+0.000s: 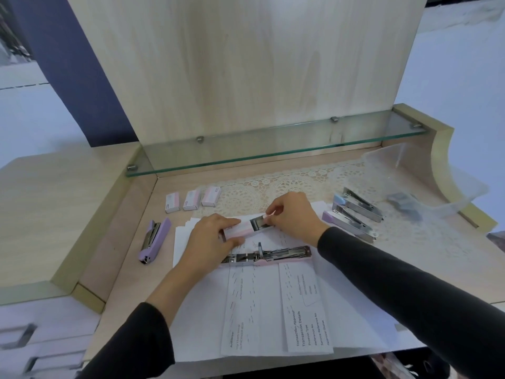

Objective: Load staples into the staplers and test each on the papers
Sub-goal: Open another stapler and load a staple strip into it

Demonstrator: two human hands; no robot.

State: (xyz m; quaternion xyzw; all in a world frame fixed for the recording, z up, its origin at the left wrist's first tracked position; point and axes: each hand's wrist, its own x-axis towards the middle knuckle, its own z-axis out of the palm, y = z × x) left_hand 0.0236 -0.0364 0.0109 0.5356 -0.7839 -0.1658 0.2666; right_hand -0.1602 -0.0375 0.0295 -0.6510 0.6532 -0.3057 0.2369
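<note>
Staple box [241,229], small, pink-and-white cardboard, held in both hands just above the papers, directly behind the opened pink stapler [263,257]. The right fingertips [273,208] pinch the box's pulled-out end, where a dark row of staples [257,224] shows in the gap. The left fingers [232,221] curl round the outer sleeve, thumb beneath. The right hand [293,217] and left hand [209,237] both emerge from dark sleeves.

The pink stapler lies unfolded flat, its metal channel upward, on a spread of white printed papers [276,313] that reaches from behind it to the desk's near edge. To the stapler's left, off the papers, lies a lilac stapler [153,239], partly opened. Behind and left of it stand three more small pink-and-white boxes [191,200] in a row. To its right lie two opened staplers side by side: one blue-tipped [358,204], one lilac-tipped [349,224]. Farther right sits a clear plastic tub [442,187] holding something grey. A cream lace doily [287,184] lies behind the stapler, beneath a glass shelf [273,149].
</note>
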